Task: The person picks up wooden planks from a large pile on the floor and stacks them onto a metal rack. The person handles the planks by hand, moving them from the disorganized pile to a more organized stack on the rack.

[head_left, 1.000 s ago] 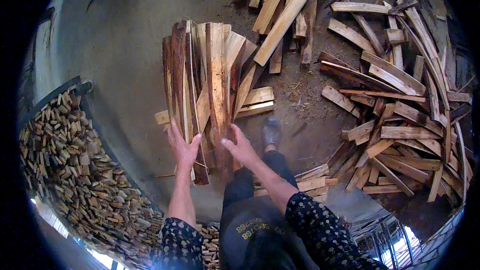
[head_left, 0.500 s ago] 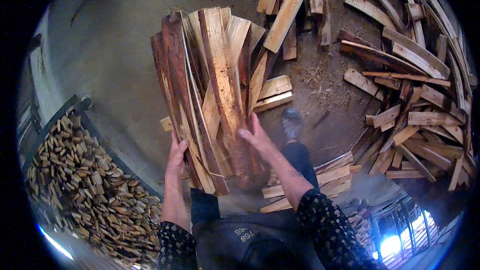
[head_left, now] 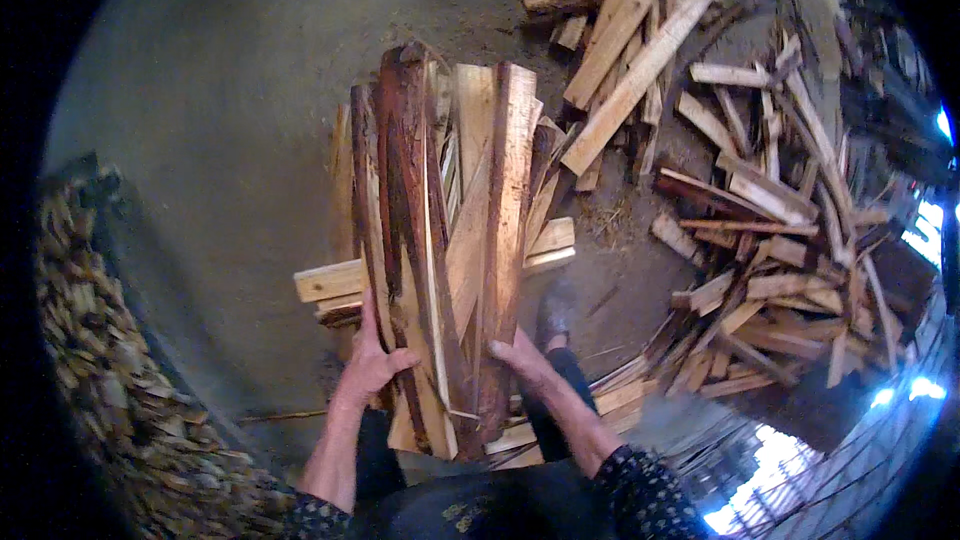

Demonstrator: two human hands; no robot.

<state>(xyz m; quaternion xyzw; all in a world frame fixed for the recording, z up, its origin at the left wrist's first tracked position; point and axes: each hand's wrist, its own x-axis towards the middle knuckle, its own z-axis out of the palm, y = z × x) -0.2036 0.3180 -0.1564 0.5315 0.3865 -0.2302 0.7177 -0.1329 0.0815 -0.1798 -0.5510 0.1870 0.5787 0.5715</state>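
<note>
The split-wood bundle (head_left: 508, 165) now sits farther right across the crosswise slats (head_left: 330, 282) than 0.5 s ago; left hand (head_left: 370, 366) and right hand (head_left: 521, 356) grasp its 2 sides.

A bundle of slats (head_left: 507, 160) occupies the middle, lengthwise before the person, over crosswise pieces (head_left: 328, 282) whose ends jut out to its left and right. The left hand (head_left: 372, 365) is on the bundle's left side, the right hand (head_left: 520, 355) on its right, both near the lower end. A shoe (head_left: 555, 315) stands on the floor (head_left: 230, 120) just right of the bundle. A mass of short pieces (head_left: 110, 370) fills the lower left; a loose pile (head_left: 640, 80) lies beyond to the upper right, and a larger heap (head_left: 790, 300) farther right.
</note>
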